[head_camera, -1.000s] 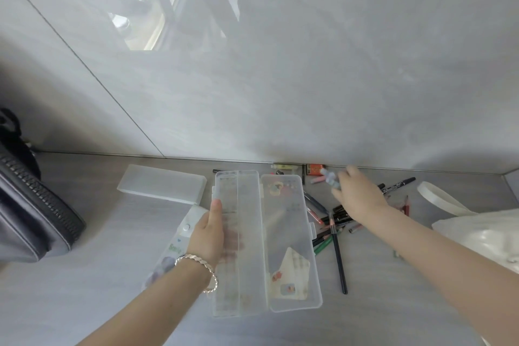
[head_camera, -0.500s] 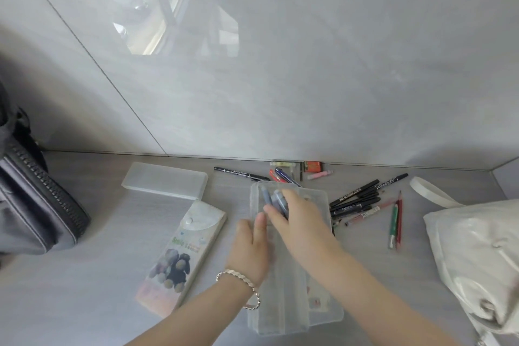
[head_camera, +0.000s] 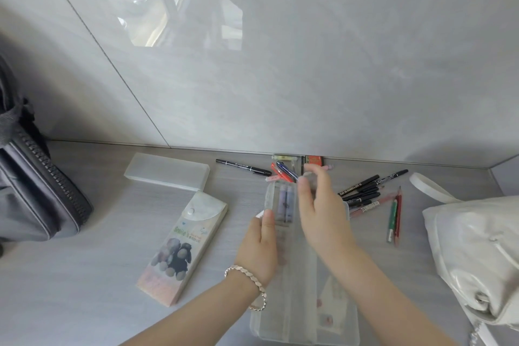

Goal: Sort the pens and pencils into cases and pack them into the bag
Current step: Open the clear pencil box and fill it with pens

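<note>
A clear plastic pencil case [head_camera: 283, 329] lies open in front of me, with two purple-grey pens [head_camera: 286, 199] in its far left compartment. My left hand [head_camera: 259, 247] rests on the case's left edge and holds it. Over the case's far end hovers my right hand [head_camera: 320, 211], fingers apart and empty. Loose pens lie beyond: red and blue ones [head_camera: 282, 171], a black marker [head_camera: 243, 166], several black pens [head_camera: 362, 189], and a green and a red pencil [head_camera: 394, 216] to the right.
A frosted case [head_camera: 167, 171] and a printed case with a snap flap [head_camera: 182, 244] lie to the left. A dark zipped bag [head_camera: 33, 191] stands at far left, a white bag [head_camera: 477, 255] at right. The wall runs close behind.
My right hand carried pens from the pile at the wall into the open case, let them go and is lifting away empty. The view shifted, so the case sits further right.
</note>
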Demonstrator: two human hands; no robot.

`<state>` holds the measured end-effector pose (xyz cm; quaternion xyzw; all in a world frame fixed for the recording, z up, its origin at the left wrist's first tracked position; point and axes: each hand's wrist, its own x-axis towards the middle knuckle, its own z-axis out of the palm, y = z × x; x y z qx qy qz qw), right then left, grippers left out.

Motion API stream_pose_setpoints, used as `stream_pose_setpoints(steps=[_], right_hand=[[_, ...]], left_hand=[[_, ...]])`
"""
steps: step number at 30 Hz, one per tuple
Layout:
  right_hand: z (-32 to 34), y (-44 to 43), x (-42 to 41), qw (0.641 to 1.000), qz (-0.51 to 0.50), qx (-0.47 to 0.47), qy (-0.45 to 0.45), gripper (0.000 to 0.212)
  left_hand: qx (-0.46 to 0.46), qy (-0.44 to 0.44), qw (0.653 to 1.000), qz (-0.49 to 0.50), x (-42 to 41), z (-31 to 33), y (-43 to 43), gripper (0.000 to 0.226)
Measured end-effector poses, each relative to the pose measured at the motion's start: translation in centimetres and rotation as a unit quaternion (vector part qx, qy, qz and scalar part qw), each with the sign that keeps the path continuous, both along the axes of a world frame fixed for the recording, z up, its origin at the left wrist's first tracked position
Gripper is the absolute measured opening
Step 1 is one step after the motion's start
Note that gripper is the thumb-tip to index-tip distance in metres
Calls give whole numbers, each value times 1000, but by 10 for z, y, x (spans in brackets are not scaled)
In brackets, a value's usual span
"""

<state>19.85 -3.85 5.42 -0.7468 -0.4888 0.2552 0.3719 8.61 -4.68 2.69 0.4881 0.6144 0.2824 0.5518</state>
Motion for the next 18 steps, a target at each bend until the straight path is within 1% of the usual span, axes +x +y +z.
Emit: stream_pose_setpoints(steps=[3, 5, 7, 9, 11, 12, 14, 16, 18], right_hand=[[4, -5, 6, 998, -3, 9, 64, 23], [10, -7, 6, 997, 5, 2, 73, 28], [15, -5, 5, 996, 11, -2, 92, 28], [18, -2, 4, 984, 8, 15, 177, 25], [18, 1, 2, 962, -13, 35, 272, 20], [17, 3, 0, 955, -25, 40, 293, 18], [13, 4, -4, 953, -34, 33, 298, 17], [7, 4, -11, 960, -26, 14, 278, 16], [-1, 2, -17, 980, -2, 7, 197, 21]], left_hand=[[-20, 14, 1000, 2, -4, -7, 3, 34], [-23, 24, 999, 2, -7, -8, 4, 36], [-29, 33, 999, 0, -8, -7, 5, 39], [-32, 34, 999, -4, -9, -7, 4, 40], [-31, 35, 999, -10, -10, -7, 3, 40], [-29, 36, 999, -12, -10, -6, 3, 39], [-17, 39, 999, -14, -11, -6, 2, 38], [4, 47, 999, -20, -11, -7, 2, 35], [24, 46, 998, -32, -10, -8, 2, 34]])
